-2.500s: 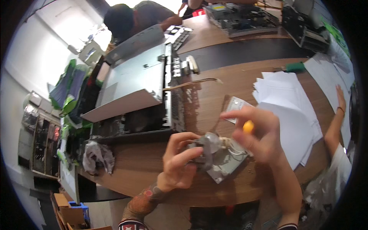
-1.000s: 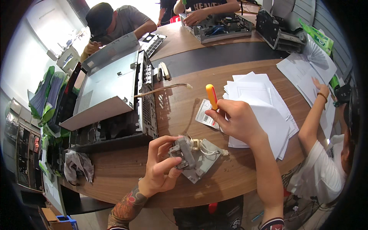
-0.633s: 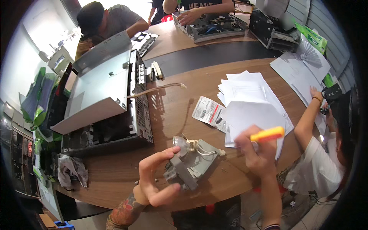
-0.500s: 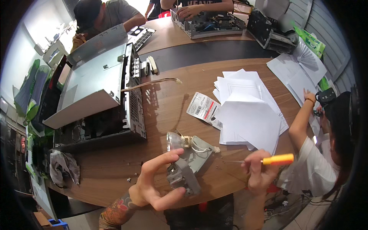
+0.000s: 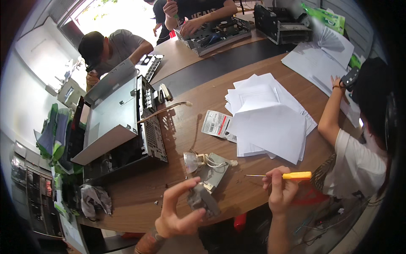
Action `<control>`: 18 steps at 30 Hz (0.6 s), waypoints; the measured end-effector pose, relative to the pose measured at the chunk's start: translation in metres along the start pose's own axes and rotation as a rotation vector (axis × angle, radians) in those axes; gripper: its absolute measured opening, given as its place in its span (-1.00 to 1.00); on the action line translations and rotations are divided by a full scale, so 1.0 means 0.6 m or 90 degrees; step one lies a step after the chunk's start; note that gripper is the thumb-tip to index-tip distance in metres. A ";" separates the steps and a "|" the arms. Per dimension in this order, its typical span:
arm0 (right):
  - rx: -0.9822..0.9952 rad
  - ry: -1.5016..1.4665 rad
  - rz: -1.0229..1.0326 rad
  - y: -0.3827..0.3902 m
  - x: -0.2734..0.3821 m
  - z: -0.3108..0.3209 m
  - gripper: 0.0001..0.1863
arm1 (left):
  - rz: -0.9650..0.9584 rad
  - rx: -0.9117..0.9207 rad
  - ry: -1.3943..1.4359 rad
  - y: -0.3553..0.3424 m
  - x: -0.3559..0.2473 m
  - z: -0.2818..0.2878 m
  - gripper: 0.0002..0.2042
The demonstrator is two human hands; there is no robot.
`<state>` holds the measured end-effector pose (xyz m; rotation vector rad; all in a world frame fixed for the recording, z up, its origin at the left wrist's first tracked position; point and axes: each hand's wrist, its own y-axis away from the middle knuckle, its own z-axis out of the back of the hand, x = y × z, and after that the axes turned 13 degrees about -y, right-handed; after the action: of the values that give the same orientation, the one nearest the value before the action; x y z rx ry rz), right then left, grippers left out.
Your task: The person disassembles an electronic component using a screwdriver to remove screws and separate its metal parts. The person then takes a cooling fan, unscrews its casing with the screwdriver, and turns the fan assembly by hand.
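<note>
My left hand (image 5: pixel 177 218) grips a small grey box-shaped housing (image 5: pixel 204 200) between thumb and fingers, at the table's near edge. Just beyond it lies a reflector lamp (image 5: pixel 192 162), its clear bowl facing left. White wires run from the lamp over a grey-green plate (image 5: pixel 217 171) to a small pale connector. In my right hand (image 5: pixel 279 192) is a screwdriver (image 5: pixel 297 175) with a yellow and orange handle. Its thin shaft points left toward the plate, apart from it.
An opened computer case (image 5: pixel 122 139) stands at left beside a crumpled grey cloth (image 5: pixel 95 201). White papers (image 5: pixel 270 122) and a printed card (image 5: pixel 216 124) lie beyond the lamp. A co-worker (image 5: pixel 355 156) sits at right; others work across the table around another open chassis (image 5: pixel 220 34).
The view has tilted and shifted. My left hand has turned the grey housing slightly, and the screwdriver's shaft now shows more plainly in my right hand. A person across the table has raised a hand.
</note>
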<state>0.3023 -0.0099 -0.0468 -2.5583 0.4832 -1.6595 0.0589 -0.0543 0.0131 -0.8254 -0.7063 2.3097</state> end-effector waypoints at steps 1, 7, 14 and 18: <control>0.021 0.011 -0.015 0.002 -0.002 0.001 -0.76 | 0.024 -0.004 0.007 0.013 -0.015 0.001 -0.60; 0.027 -0.087 -0.052 -0.002 0.019 0.008 -0.77 | 0.273 -0.124 -0.027 0.104 -0.083 -0.066 -0.82; 0.075 -0.055 -0.091 0.004 0.010 0.009 -0.78 | 0.275 -0.250 -0.156 0.134 -0.076 -0.113 -0.77; 0.090 -0.040 -0.096 0.004 0.015 0.009 -0.80 | 0.246 -0.114 -0.242 0.131 -0.079 -0.110 -0.74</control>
<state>0.3099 -0.0153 -0.0417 -2.5898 0.1655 -1.5878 0.1081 -0.1220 -0.0633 -0.6470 -0.9999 2.8276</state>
